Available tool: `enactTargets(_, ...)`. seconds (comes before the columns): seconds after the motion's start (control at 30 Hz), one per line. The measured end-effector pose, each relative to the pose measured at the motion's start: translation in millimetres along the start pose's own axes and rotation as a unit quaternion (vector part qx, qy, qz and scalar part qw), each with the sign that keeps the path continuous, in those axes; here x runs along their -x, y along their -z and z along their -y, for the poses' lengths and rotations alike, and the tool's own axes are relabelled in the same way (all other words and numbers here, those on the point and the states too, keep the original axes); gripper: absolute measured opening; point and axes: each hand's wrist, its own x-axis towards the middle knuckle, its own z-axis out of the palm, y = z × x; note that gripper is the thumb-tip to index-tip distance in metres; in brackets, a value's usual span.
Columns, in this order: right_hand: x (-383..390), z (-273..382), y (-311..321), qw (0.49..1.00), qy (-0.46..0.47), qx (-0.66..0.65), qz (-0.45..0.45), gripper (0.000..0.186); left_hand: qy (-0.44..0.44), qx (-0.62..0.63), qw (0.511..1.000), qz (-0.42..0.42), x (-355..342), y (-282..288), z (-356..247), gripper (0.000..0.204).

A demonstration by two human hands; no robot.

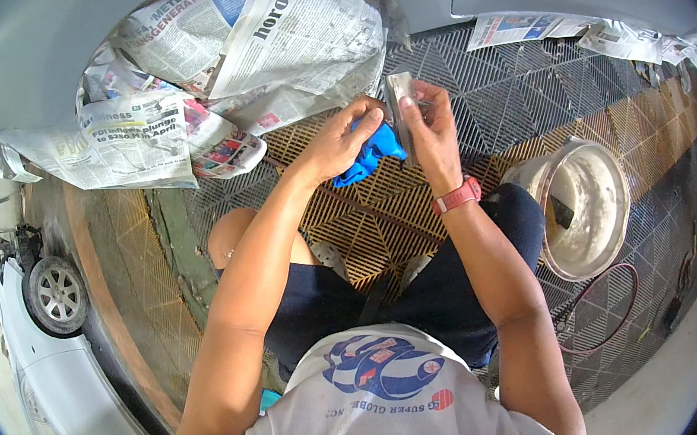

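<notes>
My left hand (346,137) is closed round a crumpled blue cloth (364,164), which hangs down below the fingers. Just to its right, my right hand (433,134) grips a narrow, flat grey block (399,102) that stands almost on end, thumb on one side and fingers behind. Hands, cloth and block are held close together above the floor between my knees; whether cloth and block touch is hard to tell. A red watch (457,194) is on my right wrist.
Newspaper sheets (301,38) cover the wheel area of a grey car body (38,49) ahead and left. At my right stands a bucket (624,218) with cloudy liquid and a dark flat piece (560,213). A hose loop (633,309) lies beside it on patterned floor grating (463,66).
</notes>
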Motion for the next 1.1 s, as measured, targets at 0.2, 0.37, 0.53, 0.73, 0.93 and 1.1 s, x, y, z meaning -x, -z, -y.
enactTargets(0.2, 10.3, 5.9, -11.0, 0.998, 0.03, -0.055, 0.009, 0.051, 0.02, 0.193, 0.981, 0.002, -0.6, -9.2, -3.4, 0.053)
enactTargets(0.37, 18.5, 8.8, -11.9, 0.997, 0.041, -0.023, 0.061, 0.046, -0.02, 0.082, 0.996, -0.031, -3.4, -10.4, 5.2, 0.064)
enactTargets(0.53, 19.0, 7.1, -11.8, 0.994, 0.042, -0.072, 0.071, 0.047, -0.075, 0.031, 0.996, -0.036, -6.9, -15.7, 3.0, 0.066)
enactTargets(0.73, 16.1, 4.2, -10.8, 0.995, 0.068, -0.032, 0.064, 0.052, -0.018, 0.07, 0.997, 0.002, -3.3, -10.9, -10.6, 0.063)
enactTargets(0.93, 13.1, 6.3, -1.2, 0.987, 0.076, -0.052, 0.135, 0.055, 0.006, 0.074, 0.996, -0.043, -3.1, -2.2, -19.0, 0.046)
enactTargets(1.1, 3.2, 22.0, 9.2, 0.962, -0.11, -0.042, 0.246, 0.055, 0.08, 0.034, 0.995, -0.052, -1.9, 15.3, -2.0, 0.045)
